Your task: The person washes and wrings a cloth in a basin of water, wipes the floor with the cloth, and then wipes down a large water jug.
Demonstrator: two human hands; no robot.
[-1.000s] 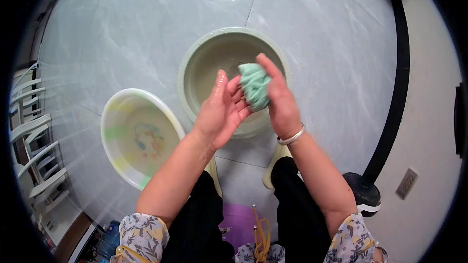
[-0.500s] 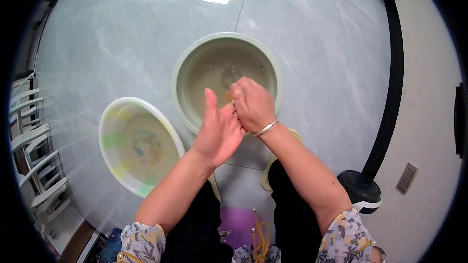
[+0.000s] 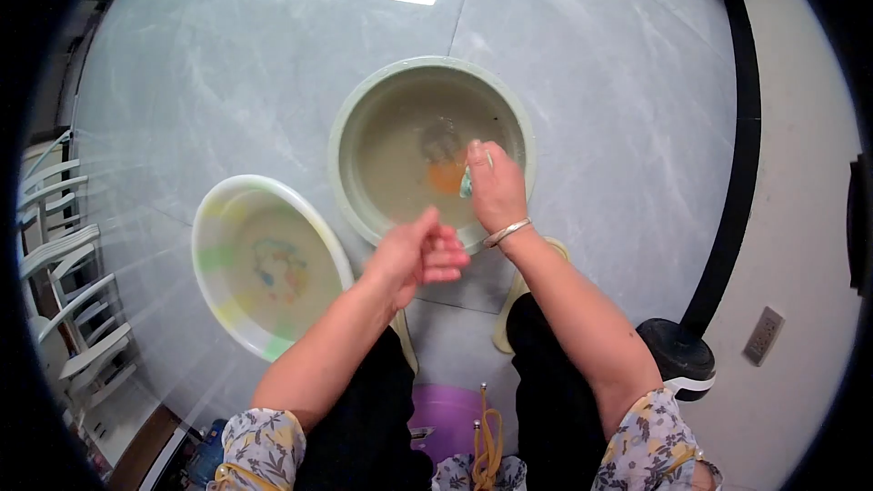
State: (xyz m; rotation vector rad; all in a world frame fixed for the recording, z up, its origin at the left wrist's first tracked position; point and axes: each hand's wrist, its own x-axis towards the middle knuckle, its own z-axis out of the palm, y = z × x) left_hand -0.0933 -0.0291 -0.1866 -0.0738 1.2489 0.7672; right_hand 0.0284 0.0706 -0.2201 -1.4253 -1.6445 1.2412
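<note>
My right hand [image 3: 499, 193] is closed round a small mint-green thing [image 3: 466, 184], mostly hidden in the fingers, over the right part of a pale green basin [image 3: 339, 159] of cloudy water. I cannot tell what kind of thing it is. My left hand [image 3: 421, 257] is open and holds nothing, fingers stretched towards the right, just over the basin's near rim. Inside the basin, an orange item [image 3: 444, 177] shows in the water beside my right hand, with a dark grey round patch [image 3: 441, 140] behind it.
To the left stands a white basin [image 3: 202, 245] with green and yellow patches; small blue and orange items [image 3: 284, 277] lie in its cloudy water. A purple stool or tub [image 3: 446, 418] is between my legs. White chairs [image 3: 68, 264] line the left; a black bin [image 3: 677, 355] stands right.
My hands, pressed together over the basin before, have come apart. The left moved nearer to me; the right moved slightly right. The mint-green thing and the orange item now show more clearly.
</note>
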